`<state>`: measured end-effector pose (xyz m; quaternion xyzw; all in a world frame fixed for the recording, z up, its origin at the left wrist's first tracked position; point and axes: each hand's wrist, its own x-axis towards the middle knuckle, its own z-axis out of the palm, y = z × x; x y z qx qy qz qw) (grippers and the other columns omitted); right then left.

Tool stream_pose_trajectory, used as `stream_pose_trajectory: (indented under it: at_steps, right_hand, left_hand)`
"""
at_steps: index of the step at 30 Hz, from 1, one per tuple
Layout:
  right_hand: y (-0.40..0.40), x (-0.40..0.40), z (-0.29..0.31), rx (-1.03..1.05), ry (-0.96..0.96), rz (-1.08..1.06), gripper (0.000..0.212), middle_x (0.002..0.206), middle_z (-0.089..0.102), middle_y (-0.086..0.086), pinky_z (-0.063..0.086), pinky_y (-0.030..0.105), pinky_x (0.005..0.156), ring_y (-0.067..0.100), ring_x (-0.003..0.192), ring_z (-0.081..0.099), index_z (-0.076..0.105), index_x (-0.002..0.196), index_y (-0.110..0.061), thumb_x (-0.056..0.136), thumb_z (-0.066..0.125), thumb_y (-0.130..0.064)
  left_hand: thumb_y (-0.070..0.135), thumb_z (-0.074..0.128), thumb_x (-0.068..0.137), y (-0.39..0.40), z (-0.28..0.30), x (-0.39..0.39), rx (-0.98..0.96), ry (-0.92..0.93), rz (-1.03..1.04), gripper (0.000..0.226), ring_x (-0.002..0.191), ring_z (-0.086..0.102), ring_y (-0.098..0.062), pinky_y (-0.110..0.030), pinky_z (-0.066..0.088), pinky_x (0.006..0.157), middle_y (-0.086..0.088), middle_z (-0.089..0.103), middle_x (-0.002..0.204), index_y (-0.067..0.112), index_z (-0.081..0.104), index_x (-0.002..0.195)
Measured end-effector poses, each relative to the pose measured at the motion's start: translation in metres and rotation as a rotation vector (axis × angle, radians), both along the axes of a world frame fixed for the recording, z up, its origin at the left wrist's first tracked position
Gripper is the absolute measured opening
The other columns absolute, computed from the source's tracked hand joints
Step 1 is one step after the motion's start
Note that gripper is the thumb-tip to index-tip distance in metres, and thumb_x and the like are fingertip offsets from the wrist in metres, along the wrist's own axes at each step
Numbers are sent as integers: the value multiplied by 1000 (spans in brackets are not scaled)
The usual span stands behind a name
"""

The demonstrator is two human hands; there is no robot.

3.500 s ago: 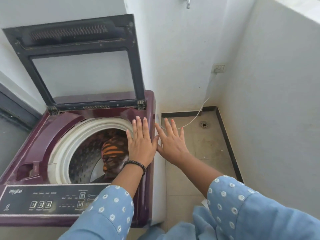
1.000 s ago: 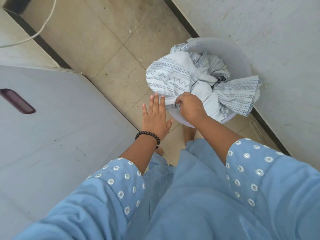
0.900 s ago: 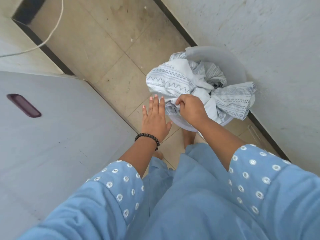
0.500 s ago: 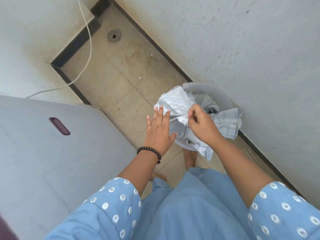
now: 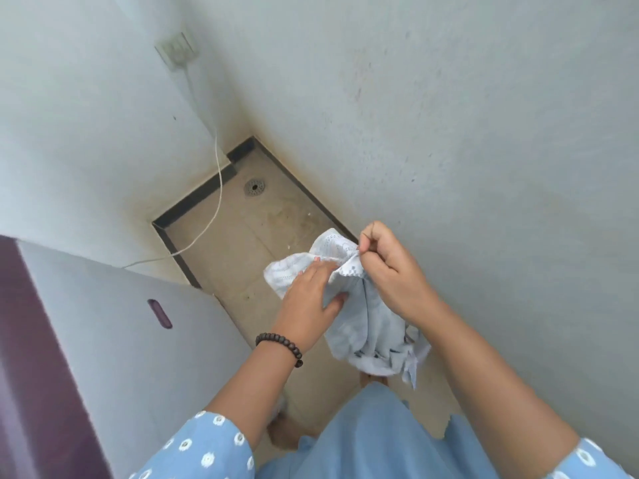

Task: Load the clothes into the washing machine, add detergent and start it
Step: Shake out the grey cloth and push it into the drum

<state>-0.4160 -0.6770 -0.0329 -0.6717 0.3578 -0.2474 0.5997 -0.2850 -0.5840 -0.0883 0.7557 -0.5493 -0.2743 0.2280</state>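
White walls (image 5: pixel 449 98) fill most of the head view, meeting at a corner above a strip of beige tiled floor (image 5: pixel 235 250) edged with a dark skirting. Washing machine (image 5: pixel 114 340): grey side panel at lower left, maroon top edge along the left border, small maroon recessed handle (image 5: pixel 159 313) on the panel. Light blue-white patterned garment (image 5: pixel 366 326): held in the air above the floor, to the right of the machine's side panel, bunched and hanging down between the two forearms; not in the machine. Right hand (image 5: pixel 390 271): fingers curled, thumb and forefinger pinching the garment's upper edge. Left hand (image 5: pixel 307 302): fingers extended and lying on the cloth, thumb under a fold, so the fabric sits between thumb and fingers; dark beaded bracelet (image 5: pixel 280 344) at the wrist. White cable (image 5: pixel 216 202) runs from a wall socket (image 5: pixel 176 50) down to the floor. Round floor drain (image 5: pixel 255 186) near the far corner of the floor.
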Motion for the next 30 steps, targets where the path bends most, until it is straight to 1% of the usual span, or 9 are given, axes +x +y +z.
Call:
stream_pose_trajectory:
  at_steps: [3,5,9,12,18,21,24,28,30]
  right_hand:
    - [-5,1,56,-26,-119,66,12,64,33,-14,28,22,53,7,57,27,40,80,-17,80,35,-6]
    - [-7,-1,84,-58,-165,93,14,62,33,-14,27,20,52,6,56,27,41,80,-19,80,35,-6]
    - [-8,-7,130,-149,-253,106,11,61,34,-11,28,21,52,8,55,28,42,82,-14,78,35,-7]
    - [-7,-12,142,-154,-248,84,11,59,36,-15,29,21,51,7,56,30,44,82,-16,78,36,-9]
    - [0,-5,134,-104,-205,238,16,73,49,-5,35,23,59,8,63,43,53,92,-14,84,43,-4]
    - [-6,1,100,-142,3,360,24,82,60,-15,45,17,62,-4,66,54,61,105,-23,85,57,-10]
    - [-9,5,58,-212,356,532,24,101,71,-4,55,41,82,13,93,65,66,101,-29,79,60,-37]
    - [-4,9,21,96,755,493,33,119,63,3,45,35,95,20,102,58,66,118,-19,90,56,-33]
    - [-5,9,14,21,726,463,27,110,66,6,47,36,91,25,101,62,69,107,-12,92,53,-28]
  left_hand:
    - [22,57,92,-2,45,3,-83,43,30,14,89,58,-11,-35,48,82,4,66,95,13,62,101]
    - [22,46,91,-4,72,5,-153,79,51,21,71,54,-12,-37,47,68,-2,63,77,8,60,88]
    - [23,42,96,-7,148,12,-388,219,153,22,71,56,-11,-28,44,66,2,62,78,11,60,90]
    - [38,47,94,-13,209,15,-523,277,205,34,66,49,-13,-35,42,63,-7,55,69,8,58,82]
    - [13,59,71,-11,295,0,-545,23,32,17,49,29,-3,-14,25,47,6,35,52,4,50,60]
    - [9,60,67,-5,313,-5,-549,-38,-18,18,46,27,-3,-13,22,46,7,32,50,9,47,55]
    - [6,60,66,1,329,-5,-594,-63,-37,24,46,26,-2,-12,22,46,10,31,48,17,44,52]
    - [1,60,66,11,352,1,-647,-71,-45,17,48,26,-3,-14,22,47,9,32,49,4,47,55]
    - [3,60,68,19,359,8,-624,-63,-36,15,49,27,-5,-17,23,47,2,33,50,-1,49,58]
